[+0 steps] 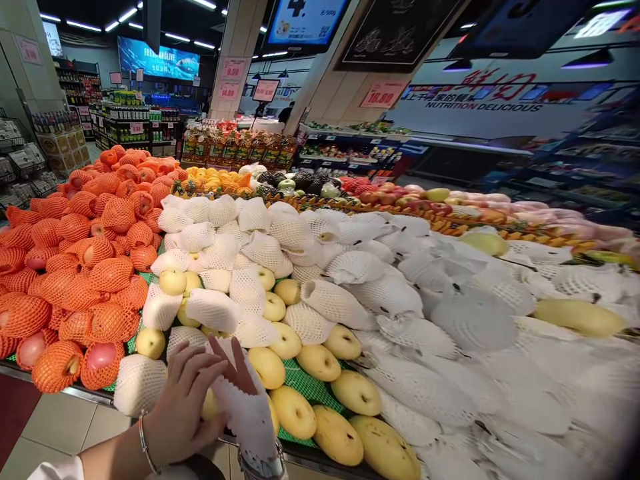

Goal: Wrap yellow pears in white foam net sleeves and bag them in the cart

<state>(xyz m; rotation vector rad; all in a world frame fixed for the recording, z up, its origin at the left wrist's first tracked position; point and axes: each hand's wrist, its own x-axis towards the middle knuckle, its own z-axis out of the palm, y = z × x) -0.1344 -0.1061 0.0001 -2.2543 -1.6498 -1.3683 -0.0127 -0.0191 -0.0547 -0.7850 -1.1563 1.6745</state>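
My left hand [187,397], with a bracelet at the wrist, is at the front edge of the fruit display. Its fingers are loosely bent and apart, and its fingertips come close to a white foam net sleeve [247,413]. That sleeve lies over my right hand [234,365], whose fingers show at its upper end, with a watch below it. A yellow pear [210,405] shows between the left thumb and fingers; whether they touch it is unclear. Bare pears [294,412] sit on green matting [317,385] to the right. A netted pear [140,383] lies left of the hand.
Fruit in orange nets [110,273] is heaped on the left. White-netted fruit [400,293] covers the middle and right, blurred at the far right. Apples [400,198] lie behind a yellow divider [345,212]. Tiled floor [65,423] shows at lower left.
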